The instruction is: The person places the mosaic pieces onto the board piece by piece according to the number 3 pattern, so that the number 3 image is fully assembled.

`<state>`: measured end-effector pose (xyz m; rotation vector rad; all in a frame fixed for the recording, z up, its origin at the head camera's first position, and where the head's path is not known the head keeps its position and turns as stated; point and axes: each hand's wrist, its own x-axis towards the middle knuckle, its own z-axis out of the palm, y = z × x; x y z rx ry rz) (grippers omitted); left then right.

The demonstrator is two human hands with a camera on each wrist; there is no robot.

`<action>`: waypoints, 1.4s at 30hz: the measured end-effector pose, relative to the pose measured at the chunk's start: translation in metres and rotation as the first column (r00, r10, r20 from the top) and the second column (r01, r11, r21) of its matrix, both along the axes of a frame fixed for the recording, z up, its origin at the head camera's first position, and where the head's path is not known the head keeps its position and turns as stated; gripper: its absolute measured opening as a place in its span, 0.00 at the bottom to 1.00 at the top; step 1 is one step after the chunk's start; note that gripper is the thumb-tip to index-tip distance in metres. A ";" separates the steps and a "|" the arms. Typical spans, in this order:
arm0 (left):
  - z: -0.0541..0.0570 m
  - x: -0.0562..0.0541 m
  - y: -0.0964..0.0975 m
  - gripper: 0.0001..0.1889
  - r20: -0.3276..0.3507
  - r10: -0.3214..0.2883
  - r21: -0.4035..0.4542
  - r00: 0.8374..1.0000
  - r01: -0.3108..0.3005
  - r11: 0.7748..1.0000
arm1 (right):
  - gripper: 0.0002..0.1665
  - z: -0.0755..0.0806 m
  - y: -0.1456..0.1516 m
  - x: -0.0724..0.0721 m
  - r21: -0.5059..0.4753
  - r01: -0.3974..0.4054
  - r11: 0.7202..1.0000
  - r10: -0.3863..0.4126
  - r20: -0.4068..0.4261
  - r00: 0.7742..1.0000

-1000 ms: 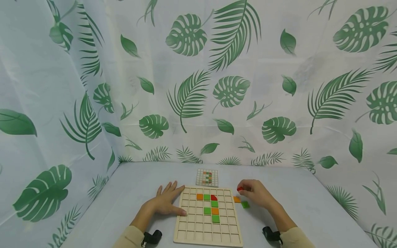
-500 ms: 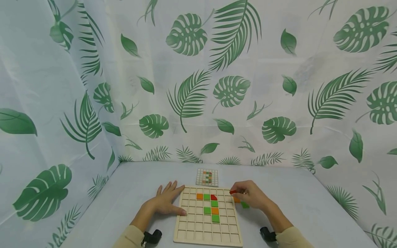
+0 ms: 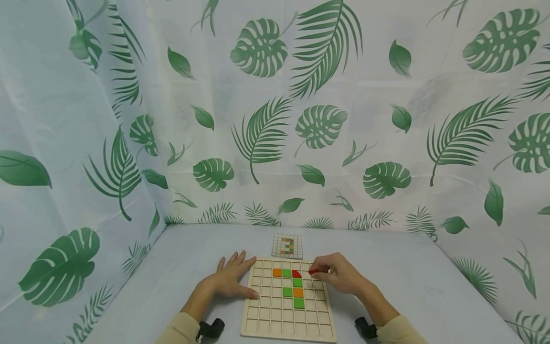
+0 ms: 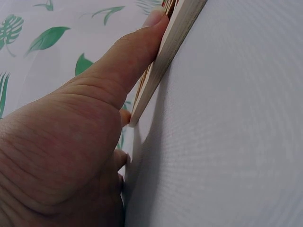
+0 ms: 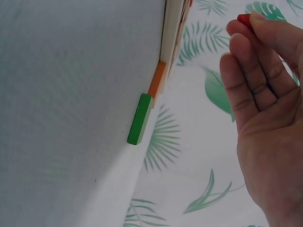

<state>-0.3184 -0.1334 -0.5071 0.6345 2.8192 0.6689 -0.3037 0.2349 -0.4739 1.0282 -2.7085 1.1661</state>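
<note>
A wooden grid board (image 3: 275,315) lies on the table. My left hand (image 3: 227,282) rests at its left edge with fingers spread, and the thumb (image 4: 137,52) lies over the rim. Thumb and fingertips of my right hand (image 3: 339,274) pinch a small red tile (image 5: 245,20), held above the board's upper right part. Just left of it, in the grid, sits a red tile with a rounded edge (image 3: 296,274). Several green and orange tiles, such as an orange tile (image 3: 298,292) and a green tile (image 3: 298,303), fill other cells.
Behind the board lies a small pattern card (image 3: 287,246). In the right wrist view, a loose green tile (image 5: 139,119) and an orange tile (image 5: 156,82) lie beside the board; my right hand hides them from the head view. A leaf-print curtain (image 3: 275,143) stands behind the table.
My right hand has carried the red tile leftward, from beside the board to over its upper right cells. My left hand has stayed in place.
</note>
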 end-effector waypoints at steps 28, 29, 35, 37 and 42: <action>0.000 0.001 0.001 0.61 0.014 0.013 -0.005 1.000 -0.013 1.000 | 0.08 0.001 -0.021 0.005 0.007 -0.129 0.992 0.127 0.157 0.979; 0.000 0.001 0.001 0.61 0.013 0.013 -0.006 1.000 -0.012 1.000 | 0.08 0.001 -0.021 0.005 0.009 -0.134 0.991 0.131 0.158 0.979; 0.000 0.000 0.001 0.61 0.017 0.011 -0.003 1.000 -0.011 1.000 | 0.06 0.000 -0.023 0.005 0.015 -0.156 0.988 0.153 0.142 0.978; 0.000 0.001 0.001 0.61 0.019 0.010 0.000 1.000 -0.010 1.000 | 0.05 0.000 -0.024 0.005 0.014 -0.159 0.987 0.155 0.145 0.977; 0.001 0.001 0.001 0.60 0.023 0.007 0.007 1.000 -0.007 1.000 | 0.04 0.000 -0.026 0.008 -0.002 -0.164 0.986 0.161 0.213 0.964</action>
